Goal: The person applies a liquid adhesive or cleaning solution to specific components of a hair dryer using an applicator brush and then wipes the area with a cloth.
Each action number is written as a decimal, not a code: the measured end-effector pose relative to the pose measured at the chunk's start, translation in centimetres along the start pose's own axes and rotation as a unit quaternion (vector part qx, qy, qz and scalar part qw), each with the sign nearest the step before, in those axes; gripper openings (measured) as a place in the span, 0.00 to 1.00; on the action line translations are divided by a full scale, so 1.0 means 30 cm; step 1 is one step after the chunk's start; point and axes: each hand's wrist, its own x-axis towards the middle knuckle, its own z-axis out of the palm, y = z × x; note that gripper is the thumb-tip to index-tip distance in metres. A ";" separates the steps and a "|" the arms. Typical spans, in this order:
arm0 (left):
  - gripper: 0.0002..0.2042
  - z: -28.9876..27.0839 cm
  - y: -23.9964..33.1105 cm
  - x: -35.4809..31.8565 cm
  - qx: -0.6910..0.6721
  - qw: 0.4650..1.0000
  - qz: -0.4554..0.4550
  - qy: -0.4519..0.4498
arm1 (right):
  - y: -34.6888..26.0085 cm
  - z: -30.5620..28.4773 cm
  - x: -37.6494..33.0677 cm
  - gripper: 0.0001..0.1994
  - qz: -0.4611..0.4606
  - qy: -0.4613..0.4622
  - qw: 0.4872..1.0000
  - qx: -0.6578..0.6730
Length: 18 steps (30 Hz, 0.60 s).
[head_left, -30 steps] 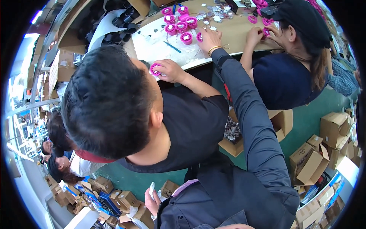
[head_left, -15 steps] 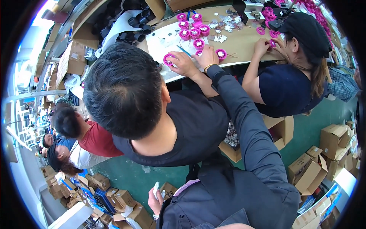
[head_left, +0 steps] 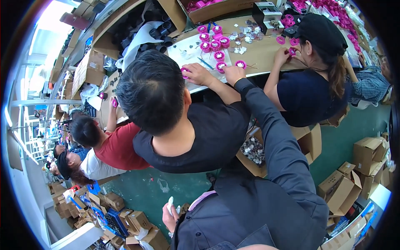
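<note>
My right hand [head_left: 234, 74] reaches far forward over the bench's near edge. Its fingers are drawn together at the right rim of a pink round plastic part [head_left: 220, 66] with a white centre; the fingertips are partly hidden. Another pink part [head_left: 240, 63] with thin wires lies just right of the hand. Low down by my body, my left hand [head_left: 170, 218] is closed around a small white object [head_left: 170, 203] whose kind I cannot make out. Several pink round parts [head_left: 215, 45] are clustered farther back on a white sheet [head_left: 179, 48].
A co-worker in black [head_left: 187, 137] sits before me, a hand on a pink part [head_left: 185, 73]. Another in a dark cap [head_left: 321, 35] works at right. Silvery pieces [head_left: 248, 35] and a metal fixture [head_left: 267, 18] are on the bench. Cardboard boxes [head_left: 341, 187] stand on the green floor [head_left: 158, 187].
The view has shifted, so bench and people appear slightly lower. My right hand has drawn back a little toward the bench edge and now bunches at the pink part. My left hand looks unchanged.
</note>
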 end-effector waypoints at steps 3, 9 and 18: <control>0.10 0.002 -0.003 -0.013 -0.004 1.000 -0.014 0.005 | -0.025 -0.006 0.009 0.16 -0.011 -0.035 0.999 -0.023; 0.10 -0.013 0.002 0.001 0.018 1.000 -0.017 -0.004 | -0.015 0.004 0.018 0.18 -0.006 -0.025 0.999 -0.040; 0.10 0.005 0.096 0.061 0.025 0.997 0.039 -0.056 | -0.078 -0.182 -0.137 0.18 0.076 0.088 0.984 0.138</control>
